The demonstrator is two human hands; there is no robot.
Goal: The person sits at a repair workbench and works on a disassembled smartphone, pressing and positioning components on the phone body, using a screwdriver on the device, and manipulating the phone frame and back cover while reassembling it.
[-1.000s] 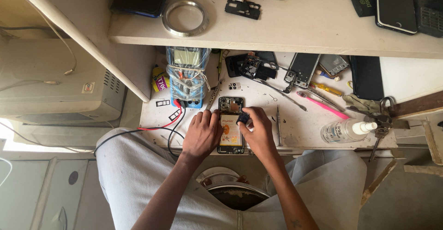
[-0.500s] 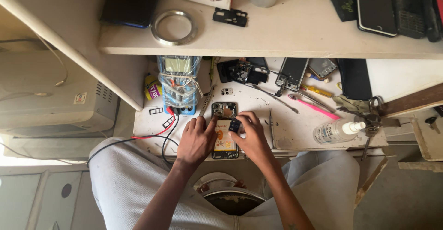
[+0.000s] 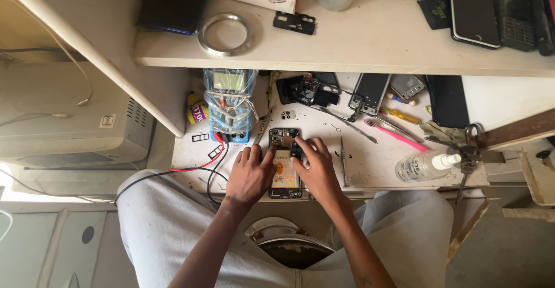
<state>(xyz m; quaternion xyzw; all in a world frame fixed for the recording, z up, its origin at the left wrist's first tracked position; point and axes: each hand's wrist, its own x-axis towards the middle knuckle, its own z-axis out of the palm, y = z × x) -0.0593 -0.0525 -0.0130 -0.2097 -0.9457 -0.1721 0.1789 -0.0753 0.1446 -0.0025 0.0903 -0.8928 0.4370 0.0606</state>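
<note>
An opened phone (image 3: 285, 166) lies face down on the white workbench (image 3: 376, 166), its back off and its yellow-labelled battery showing. My left hand (image 3: 250, 173) rests on the phone's left edge with a fingertip on the body. My right hand (image 3: 315, 169) sits at the phone's right side, pinching a small black part (image 3: 295, 149) over the upper board. Both wrists hang off the bench's front edge above my lap.
A plastic-wrapped multimeter (image 3: 230, 104) with red and black leads stands left of the phone. Tweezers (image 3: 341, 160), a pink toothbrush (image 3: 396, 135), a clear bottle (image 3: 425, 165), phone parts and keys lie to the right. A shelf (image 3: 370, 39) above carries phones, a metal ring and a cup.
The view has shifted slightly. Both hands stay on the phone; my right hand's fingers have worked the small black part a little over the phone's upper half.
</note>
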